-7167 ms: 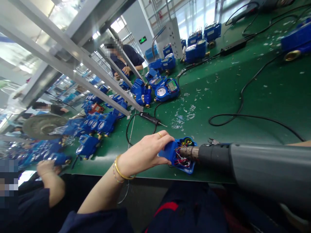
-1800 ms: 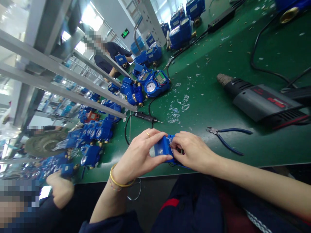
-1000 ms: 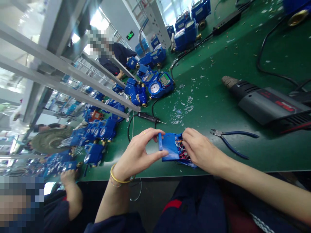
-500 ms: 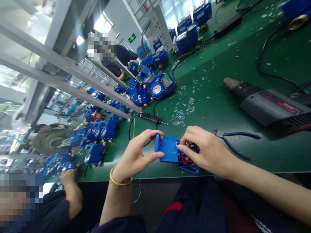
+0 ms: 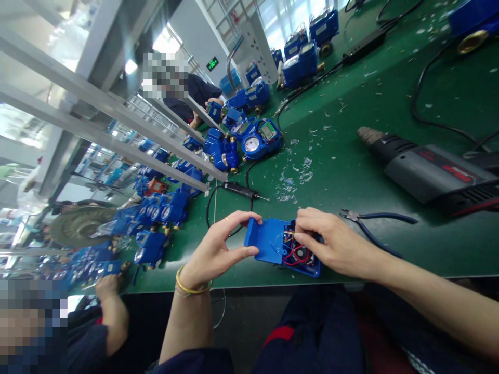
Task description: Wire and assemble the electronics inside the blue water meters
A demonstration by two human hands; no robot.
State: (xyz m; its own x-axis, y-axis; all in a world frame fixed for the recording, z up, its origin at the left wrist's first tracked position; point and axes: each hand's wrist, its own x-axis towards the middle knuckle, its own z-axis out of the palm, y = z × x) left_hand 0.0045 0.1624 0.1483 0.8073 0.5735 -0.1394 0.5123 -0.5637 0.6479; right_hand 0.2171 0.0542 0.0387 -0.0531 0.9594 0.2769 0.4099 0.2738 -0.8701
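Observation:
In the head view, my left hand (image 5: 218, 245) grips the far edge of a blue plastic cover (image 5: 268, 240) between thumb and fingers. The cover lies swung out beside an opened blue meter housing (image 5: 315, 271). Red, yellow and dark wires (image 5: 296, 254) crowd the housing's inside. Over its right part is my right hand (image 5: 327, 238), thumb and fingertips pinched together at the thin wires. The fingers hide the exact spot they hold and part of the housing.
Diagonal cutters (image 5: 360, 215) and a heat gun (image 5: 432, 166) lie to the right. A thin black corded tool (image 5: 240, 190) rests ahead. Beyond it stand blue meters (image 5: 261, 138) by metal shelf posts. A co-worker's hand (image 5: 107, 286) is at the left; another person works behind the posts.
My right hand has lifted slightly and shifted right, uncovering more of the wires. The cover has tilted a little to the left with my left hand still on it.

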